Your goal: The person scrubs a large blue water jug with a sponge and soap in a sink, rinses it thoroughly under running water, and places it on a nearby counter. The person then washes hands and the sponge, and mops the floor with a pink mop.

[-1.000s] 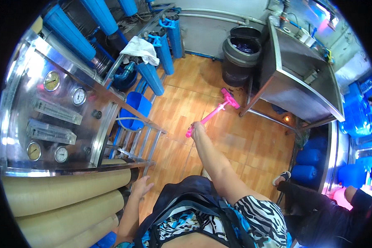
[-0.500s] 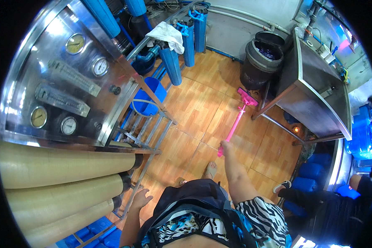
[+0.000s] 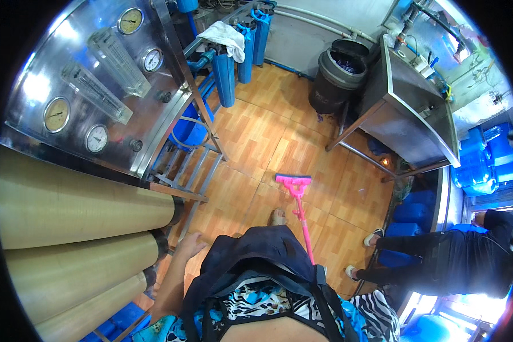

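A pink sponge mop [image 3: 302, 219] slants across the wood-look floor. Its flat head, with a dark strip along the far edge, rests just beyond my foot. The lower end of the handle runs out of sight beside the dark bag [image 3: 253, 256] on my front. My right hand is not visible; bag and clothing cover the area where the handle ends. On the left, my left hand [image 3: 192, 246] hangs open with nothing in it, near the ends of the large cream cylinders [image 3: 91, 216].
A steel gauge panel [image 3: 91, 85] and metal frame flank the left, with a blue bucket [image 3: 191, 132] and blue filter housings [image 3: 223, 80] beyond. A black bin [image 3: 333, 80] and a steel counter [image 3: 404, 114] stand at far right. Another person [image 3: 439, 256] is at right.
The mop head has come nearer, from beside the bin to in front of my foot. My right arm has drawn back out of sight. The view has shifted; the other person shows more.
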The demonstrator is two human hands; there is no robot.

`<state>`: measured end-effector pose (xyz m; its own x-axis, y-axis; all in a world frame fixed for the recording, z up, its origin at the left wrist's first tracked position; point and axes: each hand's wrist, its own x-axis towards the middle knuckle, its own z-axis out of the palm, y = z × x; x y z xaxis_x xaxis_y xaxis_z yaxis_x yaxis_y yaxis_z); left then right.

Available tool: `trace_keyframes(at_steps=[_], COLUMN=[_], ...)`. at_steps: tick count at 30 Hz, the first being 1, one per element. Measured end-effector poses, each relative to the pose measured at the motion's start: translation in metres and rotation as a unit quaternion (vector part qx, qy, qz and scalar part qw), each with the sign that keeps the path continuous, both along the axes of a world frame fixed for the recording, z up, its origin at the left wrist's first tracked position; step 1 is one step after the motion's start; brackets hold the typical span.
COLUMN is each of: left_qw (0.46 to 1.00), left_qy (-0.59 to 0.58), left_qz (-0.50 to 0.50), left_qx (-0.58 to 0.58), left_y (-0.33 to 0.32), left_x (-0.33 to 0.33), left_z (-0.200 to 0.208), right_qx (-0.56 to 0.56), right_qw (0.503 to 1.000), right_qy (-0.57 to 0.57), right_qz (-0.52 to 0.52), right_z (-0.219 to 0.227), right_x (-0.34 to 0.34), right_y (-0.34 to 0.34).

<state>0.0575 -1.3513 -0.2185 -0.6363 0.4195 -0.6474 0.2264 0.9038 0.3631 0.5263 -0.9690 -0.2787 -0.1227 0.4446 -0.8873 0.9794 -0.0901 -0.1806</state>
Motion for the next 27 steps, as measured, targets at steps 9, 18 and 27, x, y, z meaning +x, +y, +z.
trace_keyframes(at_steps=[9, 18, 27], left_qw=[0.998, 0.999, 0.999], left_qy=[-0.046, -0.042, -0.042], left_qz=[0.016, 0.008, -0.006], left_qx=[-0.036, -0.013, 0.001], left_y=[0.003, 0.145, 0.264], left_x=[-0.009, -0.076, -0.117], left_z=[-0.016, -0.005, 0.013], right_qx=[0.068, 0.073, 0.106], right_qw=[0.996, 0.995, 0.991], right_qy=[-0.027, -0.074, 0.076], right_qz=[0.056, 0.005, -0.001], right_z=[0.02, -0.041, -0.096], right_x=[-0.075, -0.265, -0.536], right_y=[0.072, 0.213, 0.318])
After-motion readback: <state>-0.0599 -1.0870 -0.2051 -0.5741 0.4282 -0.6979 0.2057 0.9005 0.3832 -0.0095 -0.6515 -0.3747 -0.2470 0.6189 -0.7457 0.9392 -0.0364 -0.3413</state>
